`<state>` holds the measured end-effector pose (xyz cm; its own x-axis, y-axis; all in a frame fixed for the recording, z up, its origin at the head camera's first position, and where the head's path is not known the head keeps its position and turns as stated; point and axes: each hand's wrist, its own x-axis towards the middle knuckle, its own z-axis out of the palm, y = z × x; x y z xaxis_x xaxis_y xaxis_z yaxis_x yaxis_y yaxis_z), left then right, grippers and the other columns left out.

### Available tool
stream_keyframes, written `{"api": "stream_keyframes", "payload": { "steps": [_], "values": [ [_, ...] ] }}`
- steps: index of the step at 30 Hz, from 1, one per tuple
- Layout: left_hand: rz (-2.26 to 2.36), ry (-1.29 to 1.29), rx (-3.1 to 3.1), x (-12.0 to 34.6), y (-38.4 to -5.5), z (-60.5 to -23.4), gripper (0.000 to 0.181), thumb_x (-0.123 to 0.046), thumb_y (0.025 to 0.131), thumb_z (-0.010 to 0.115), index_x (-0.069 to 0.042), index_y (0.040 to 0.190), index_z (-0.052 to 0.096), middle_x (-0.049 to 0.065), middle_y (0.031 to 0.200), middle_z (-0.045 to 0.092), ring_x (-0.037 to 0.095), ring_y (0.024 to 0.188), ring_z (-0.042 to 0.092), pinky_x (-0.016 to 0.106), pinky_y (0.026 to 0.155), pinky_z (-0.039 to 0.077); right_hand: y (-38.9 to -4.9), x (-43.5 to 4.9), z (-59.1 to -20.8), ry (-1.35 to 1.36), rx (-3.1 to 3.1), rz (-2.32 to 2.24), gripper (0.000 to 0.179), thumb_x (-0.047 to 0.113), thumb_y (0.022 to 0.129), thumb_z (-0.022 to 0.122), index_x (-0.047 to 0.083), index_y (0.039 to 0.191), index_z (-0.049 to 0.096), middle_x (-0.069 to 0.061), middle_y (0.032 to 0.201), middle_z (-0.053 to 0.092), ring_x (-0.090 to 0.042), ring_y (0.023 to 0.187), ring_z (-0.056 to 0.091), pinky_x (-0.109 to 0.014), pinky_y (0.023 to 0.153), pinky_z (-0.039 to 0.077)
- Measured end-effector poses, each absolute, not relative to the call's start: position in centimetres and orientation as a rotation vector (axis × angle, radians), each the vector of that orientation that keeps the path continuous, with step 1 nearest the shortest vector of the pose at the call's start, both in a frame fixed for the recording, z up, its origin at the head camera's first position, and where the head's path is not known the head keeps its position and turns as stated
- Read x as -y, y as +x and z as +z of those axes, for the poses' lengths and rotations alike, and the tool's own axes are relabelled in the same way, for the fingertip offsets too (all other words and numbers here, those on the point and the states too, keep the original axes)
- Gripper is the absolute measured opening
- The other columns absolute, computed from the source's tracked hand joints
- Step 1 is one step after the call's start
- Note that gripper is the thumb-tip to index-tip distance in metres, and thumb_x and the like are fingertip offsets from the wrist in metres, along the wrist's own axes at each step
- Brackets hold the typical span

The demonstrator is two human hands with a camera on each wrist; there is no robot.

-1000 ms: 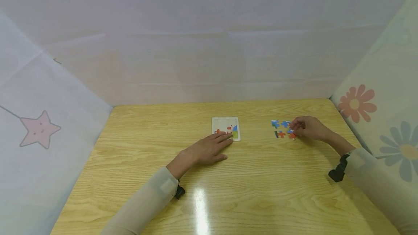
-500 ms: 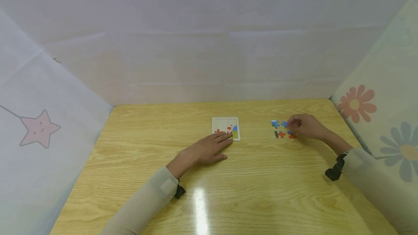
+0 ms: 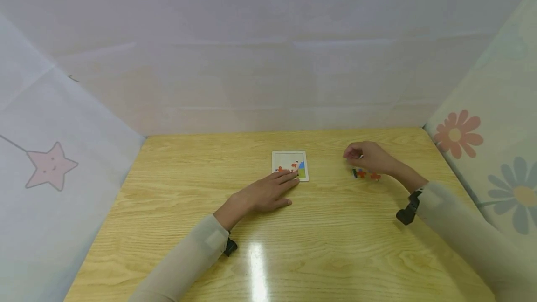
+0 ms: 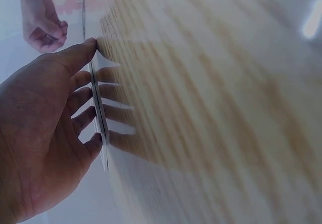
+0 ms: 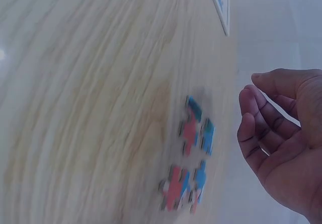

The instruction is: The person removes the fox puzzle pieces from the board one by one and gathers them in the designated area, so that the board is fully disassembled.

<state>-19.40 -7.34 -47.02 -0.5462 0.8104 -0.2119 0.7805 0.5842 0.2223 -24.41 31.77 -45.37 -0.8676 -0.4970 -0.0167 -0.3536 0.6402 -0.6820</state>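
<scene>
A small white puzzle board (image 3: 289, 158) lies at the far middle of the table, partly filled with a coloured picture at its lower right. My left hand (image 3: 268, 192) rests flat with straight fingers over its near edge. To the right, my right hand (image 3: 371, 156) hovers with thumb and fingertips together, a pale sliver of a puzzle piece showing between them in the head view. In the right wrist view the curled fingers hide it. Below that hand lie several puzzle pieces, among them a red and green puzzle piece (image 5: 189, 133) and a red puzzle piece (image 5: 173, 189).
The wooden table (image 3: 327, 236) reaches back to a pale cloth wall (image 3: 268, 69). Side cloths with a star (image 3: 51, 166) and flowers (image 3: 459, 133) bound it left and right. A bright reflection shines near the table's front.
My right hand has lifted from the right side of the loose pieces and moved left, now covering the upper pieces in the head view. My left hand and the board have stayed put.
</scene>
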Motion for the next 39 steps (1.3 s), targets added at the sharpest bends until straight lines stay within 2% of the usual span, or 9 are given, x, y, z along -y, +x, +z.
{"api": "stream_keyframes", "payload": {
  "steps": [11,18,26,39],
  "values": [
    [0.154,1.306,-2.513,7.3,-19.2,-46.7,0.067,-0.043,0.115,0.045,-0.013,0.171,0.023,0.003,0.178,0.015,0.026,0.164,0.013,0.041,0.132,0.020,-25.5,-27.8,-45.1,-0.775,-2.596,-1.086,0.015,-0.002,0.099,0.072,-0.003,0.114,0.073,-0.017,0.106,0.074,-0.027,0.095,0.070,-0.030,0.078,0.059],
    [0.151,1.287,-2.515,7.3,-19.3,-46.7,0.067,-0.044,0.114,0.045,-0.015,0.171,0.022,0.001,0.178,0.015,0.025,0.164,0.013,0.041,0.132,0.019,-26.2,-25.3,-45.1,-0.832,-2.562,-1.086,0.018,-0.004,0.100,0.070,-0.006,0.117,0.073,-0.021,0.109,0.074,-0.034,0.100,0.071,-0.041,0.083,0.062],
    [0.143,1.268,-2.519,7.3,-19.3,-46.9,0.068,-0.045,0.114,0.044,-0.017,0.171,0.021,-0.001,0.178,0.014,0.023,0.165,0.012,0.040,0.133,0.018,-27.0,-22.8,-45.4,-0.865,-2.540,-1.067,0.020,-0.002,0.100,0.069,-0.007,0.120,0.072,-0.022,0.112,0.074,-0.034,0.103,0.071,-0.046,0.089,0.061],
    [0.126,1.298,-2.513,7.4,-19.6,-47.1,0.068,-0.045,0.115,0.043,-0.016,0.171,0.019,0.001,0.178,0.014,0.026,0.165,0.012,0.042,0.132,0.019,-28.1,-20.1,-47.0,-0.886,-2.474,-1.089,0.023,-0.003,0.099,0.070,-0.007,0.122,0.073,-0.019,0.114,0.074,-0.028,0.104,0.071,-0.041,0.094,0.061]
  ]
}}
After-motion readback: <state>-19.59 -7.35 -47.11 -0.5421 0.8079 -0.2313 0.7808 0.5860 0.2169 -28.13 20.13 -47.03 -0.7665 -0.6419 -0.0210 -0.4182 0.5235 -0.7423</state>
